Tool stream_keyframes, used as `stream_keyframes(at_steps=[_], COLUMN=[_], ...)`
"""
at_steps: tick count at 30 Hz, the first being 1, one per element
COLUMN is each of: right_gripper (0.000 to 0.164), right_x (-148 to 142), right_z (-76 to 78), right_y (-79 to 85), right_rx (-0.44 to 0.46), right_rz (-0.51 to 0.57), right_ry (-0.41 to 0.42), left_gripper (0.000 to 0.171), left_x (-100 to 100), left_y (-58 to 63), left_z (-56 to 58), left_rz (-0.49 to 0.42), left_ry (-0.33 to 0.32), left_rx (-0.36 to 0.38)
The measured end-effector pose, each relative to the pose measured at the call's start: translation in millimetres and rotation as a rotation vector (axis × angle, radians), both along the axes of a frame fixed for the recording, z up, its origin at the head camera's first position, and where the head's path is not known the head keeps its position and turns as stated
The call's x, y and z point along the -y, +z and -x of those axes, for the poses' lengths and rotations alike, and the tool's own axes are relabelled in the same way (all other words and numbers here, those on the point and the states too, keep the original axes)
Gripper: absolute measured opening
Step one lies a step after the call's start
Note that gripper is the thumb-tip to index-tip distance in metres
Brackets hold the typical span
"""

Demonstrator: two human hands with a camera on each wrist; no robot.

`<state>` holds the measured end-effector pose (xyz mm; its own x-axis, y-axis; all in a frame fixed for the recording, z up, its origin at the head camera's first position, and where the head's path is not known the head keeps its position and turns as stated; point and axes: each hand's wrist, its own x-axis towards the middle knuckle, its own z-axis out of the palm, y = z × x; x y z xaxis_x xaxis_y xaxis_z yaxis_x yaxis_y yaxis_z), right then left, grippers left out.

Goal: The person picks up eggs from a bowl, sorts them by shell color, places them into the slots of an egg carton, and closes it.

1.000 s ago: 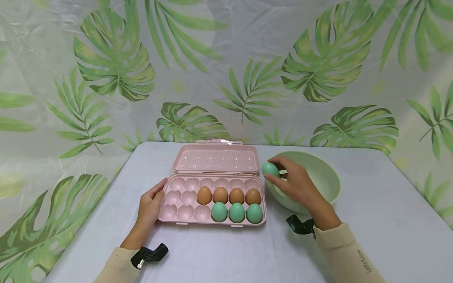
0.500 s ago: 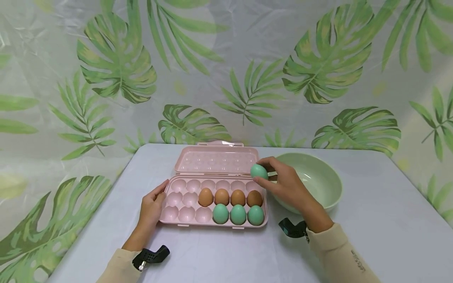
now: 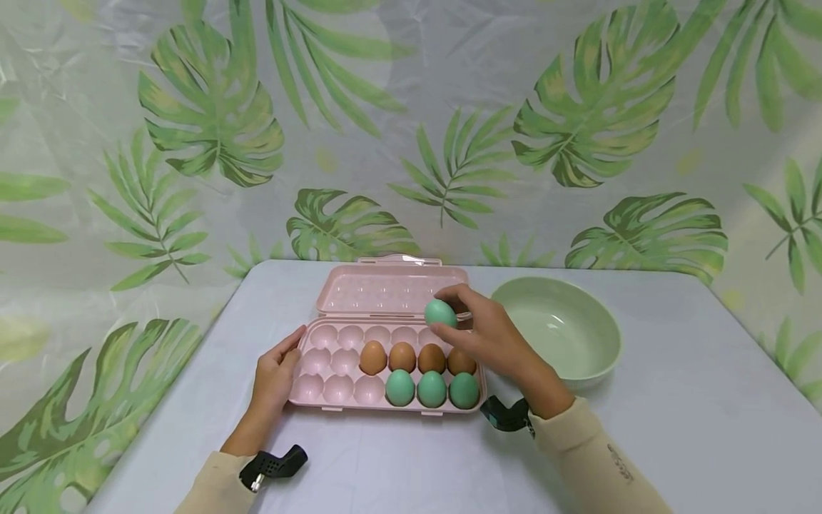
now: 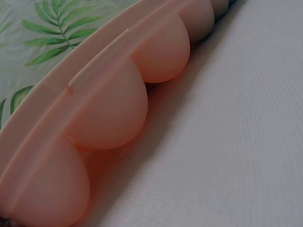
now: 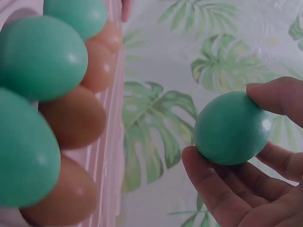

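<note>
My right hand (image 3: 488, 332) pinches a green egg (image 3: 440, 313) between thumb and fingertips, above the back row of the pink egg carton (image 3: 337, 410). In the right wrist view that green egg (image 5: 232, 128) is held clear of the carton's eggs. My left hand (image 3: 275, 375) grips the carton's left edge; its fingers are partly hidden there. Three green eggs (image 3: 432, 389) fill the right part of the front row, and several brown eggs (image 3: 402, 357) sit in the middle row. The left wrist view shows only the carton's rounded cups (image 4: 109, 104) from the side.
A pale green bowl (image 3: 591, 335) stands right of the carton, behind my right forearm. The carton's lid (image 3: 359, 289) lies folded back toward the leaf-patterned backdrop (image 3: 449, 86). A white cloth covers the table (image 3: 398, 464).
My right hand has carried the green egg leftward from the bowl's rim to above the carton's back row. The left hand has stayed at the carton's edge.
</note>
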<state>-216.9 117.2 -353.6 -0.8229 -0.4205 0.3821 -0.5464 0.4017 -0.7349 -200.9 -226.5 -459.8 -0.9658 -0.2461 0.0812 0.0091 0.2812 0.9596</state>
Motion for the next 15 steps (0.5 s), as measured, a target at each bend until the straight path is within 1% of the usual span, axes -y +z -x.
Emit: stream_keyframes(at_steps=[7, 15], right_gripper=[0.042, 0.037], right_x=[15.3, 27.5], right_z=[-0.6, -1.5], right_y=[-1.0, -2.9], right_rx=[0.019, 0.035], right_rz=[0.011, 0.023], right_ry=[0.033, 0.046], left_gripper=[0.042, 0.042], left_x=[1.0, 0.1], left_y=[-0.4, -1.3], left_z=[2.2, 1.2], left_rz=[-0.001, -0.002], left_ry=[-0.006, 0.006], left_rx=[0.029, 0.033])
